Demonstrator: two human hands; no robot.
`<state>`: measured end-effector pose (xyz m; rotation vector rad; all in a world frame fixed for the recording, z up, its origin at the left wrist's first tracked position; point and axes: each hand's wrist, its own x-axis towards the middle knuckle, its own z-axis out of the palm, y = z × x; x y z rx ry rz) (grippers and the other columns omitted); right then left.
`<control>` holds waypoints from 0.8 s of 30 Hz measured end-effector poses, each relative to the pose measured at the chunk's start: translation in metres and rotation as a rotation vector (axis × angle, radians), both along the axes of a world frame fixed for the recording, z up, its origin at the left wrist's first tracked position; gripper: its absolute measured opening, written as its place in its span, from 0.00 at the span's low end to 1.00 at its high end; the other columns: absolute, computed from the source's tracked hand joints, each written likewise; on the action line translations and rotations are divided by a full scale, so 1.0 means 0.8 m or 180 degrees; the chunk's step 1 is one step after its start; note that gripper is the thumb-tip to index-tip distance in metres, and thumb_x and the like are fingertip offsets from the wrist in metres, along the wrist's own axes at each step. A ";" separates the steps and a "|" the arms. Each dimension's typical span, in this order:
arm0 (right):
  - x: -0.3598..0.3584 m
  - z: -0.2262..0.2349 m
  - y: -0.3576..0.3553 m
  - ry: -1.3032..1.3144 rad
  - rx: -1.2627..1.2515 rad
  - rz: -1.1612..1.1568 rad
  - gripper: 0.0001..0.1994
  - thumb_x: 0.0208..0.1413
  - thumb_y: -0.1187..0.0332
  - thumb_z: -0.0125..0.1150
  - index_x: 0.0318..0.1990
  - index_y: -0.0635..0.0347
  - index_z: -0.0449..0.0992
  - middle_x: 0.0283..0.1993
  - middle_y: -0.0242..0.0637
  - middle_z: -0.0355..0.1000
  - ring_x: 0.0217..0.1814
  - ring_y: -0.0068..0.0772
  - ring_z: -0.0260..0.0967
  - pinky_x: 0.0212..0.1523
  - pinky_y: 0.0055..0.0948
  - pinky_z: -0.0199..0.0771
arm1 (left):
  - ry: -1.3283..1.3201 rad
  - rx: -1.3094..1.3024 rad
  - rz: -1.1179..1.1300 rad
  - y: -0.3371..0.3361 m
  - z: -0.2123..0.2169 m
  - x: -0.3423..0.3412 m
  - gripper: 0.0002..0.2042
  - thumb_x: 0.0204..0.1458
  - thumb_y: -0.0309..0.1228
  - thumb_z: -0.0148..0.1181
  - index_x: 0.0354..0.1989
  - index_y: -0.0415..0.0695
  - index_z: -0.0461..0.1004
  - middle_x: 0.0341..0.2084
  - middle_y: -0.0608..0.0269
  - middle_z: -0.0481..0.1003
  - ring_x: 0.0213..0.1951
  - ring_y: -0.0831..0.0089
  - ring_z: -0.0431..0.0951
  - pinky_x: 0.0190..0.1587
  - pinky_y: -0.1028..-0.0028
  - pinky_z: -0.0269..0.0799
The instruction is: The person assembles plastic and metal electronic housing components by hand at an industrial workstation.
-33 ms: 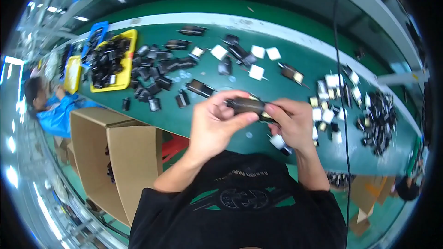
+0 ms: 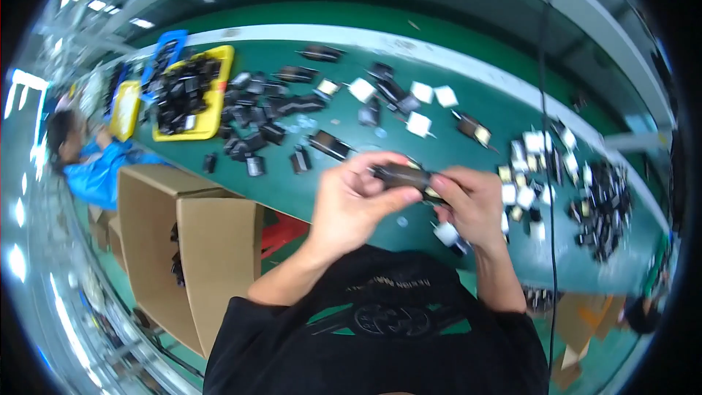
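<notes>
A dark brown, see-through block-shaped part (image 2: 401,175) with black ends is held level between my two hands above the green table. My left hand (image 2: 345,201) grips its left end, thumb along the near side and fingers behind. On its right end my right hand (image 2: 469,203) is closed, the thumb pressing on top; the fingers beneath are mostly hidden. Just beyond my left hand lies a similar dark part (image 2: 330,145). A white block with a dark end (image 2: 447,233) lies beside my right wrist.
Black parts fill a yellow tray (image 2: 226,77) at the far left, beside a blue tray (image 2: 175,38). Loose black pieces (image 2: 252,106) and white blocks (image 2: 419,124) cover the table. An open cardboard box (image 2: 219,271) stands at left; a cable (image 2: 547,175) hangs at right. A person in blue (image 2: 95,175) sits left.
The whole view has shifted slightly, so the table and trays appear a little further right. Both hands keep the same grip on the dark part.
</notes>
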<state>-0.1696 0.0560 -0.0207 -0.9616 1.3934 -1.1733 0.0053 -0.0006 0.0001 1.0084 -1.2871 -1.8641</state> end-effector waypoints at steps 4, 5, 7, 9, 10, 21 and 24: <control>-0.009 0.013 0.002 0.0117 -0.0003 0.0234 0.08 0.54 0.74 0.55 0.26 0.70 0.76 0.15 0.33 0.68 0.12 0.17 0.63 0.12 0.17 0.58 | 0.0515 0.0333 -0.0028 0.008 -0.002 -0.005 0.17 0.43 0.15 0.63 0.44 0.34 0.71 0.34 0.62 0.76 0.33 0.85 0.74 0.36 0.84 0.72; 0.001 0.008 -0.004 0.0044 0.0009 0.0088 0.08 0.55 0.75 0.54 0.27 0.70 0.76 0.16 0.34 0.68 0.12 0.17 0.62 0.11 0.16 0.58 | 0.0451 0.0260 -0.0136 -0.003 -0.004 0.000 0.16 0.44 0.15 0.63 0.43 0.34 0.71 0.36 0.61 0.75 0.36 0.82 0.75 0.39 0.83 0.73; 0.001 -0.004 -0.006 -0.0131 0.0044 -0.0034 0.07 0.55 0.75 0.55 0.29 0.71 0.75 0.17 0.34 0.69 0.12 0.17 0.63 0.11 0.15 0.59 | 0.0419 0.0184 -0.0132 -0.006 -0.003 0.003 0.16 0.44 0.15 0.62 0.43 0.33 0.70 0.37 0.59 0.75 0.38 0.80 0.75 0.42 0.81 0.73; 0.008 -0.003 -0.015 -0.0117 -0.0022 0.0220 0.08 0.56 0.74 0.55 0.29 0.71 0.75 0.17 0.35 0.69 0.12 0.17 0.63 0.11 0.15 0.59 | 0.0320 0.0078 -0.0203 -0.011 -0.009 0.013 0.16 0.44 0.15 0.63 0.43 0.33 0.71 0.37 0.59 0.76 0.37 0.80 0.76 0.41 0.81 0.74; 0.011 -0.001 -0.019 -0.0093 -0.0065 0.0311 0.08 0.56 0.73 0.56 0.29 0.71 0.75 0.17 0.35 0.69 0.12 0.17 0.63 0.11 0.15 0.59 | 0.0332 0.0056 -0.0131 -0.014 -0.008 0.022 0.16 0.44 0.15 0.63 0.43 0.33 0.71 0.37 0.59 0.76 0.37 0.80 0.76 0.41 0.81 0.74; 0.077 -0.033 -0.056 -0.0789 0.0503 0.1050 0.10 0.53 0.75 0.58 0.43 0.69 0.75 0.23 0.37 0.73 0.14 0.19 0.65 0.13 0.16 0.61 | -0.0304 -0.0327 -0.0152 0.001 -0.003 0.124 0.27 0.44 0.27 0.67 0.55 0.42 0.67 0.51 0.57 0.66 0.48 0.72 0.70 0.45 0.73 0.75; 0.074 -0.044 -0.056 0.0177 0.0573 0.0983 0.09 0.54 0.74 0.57 0.42 0.66 0.76 0.26 0.33 0.73 0.17 0.17 0.66 0.16 0.15 0.63 | -0.1766 -0.0616 0.0991 0.023 0.044 0.227 0.25 0.41 0.37 0.70 0.48 0.42 0.72 0.38 0.58 0.75 0.39 0.73 0.76 0.40 0.74 0.73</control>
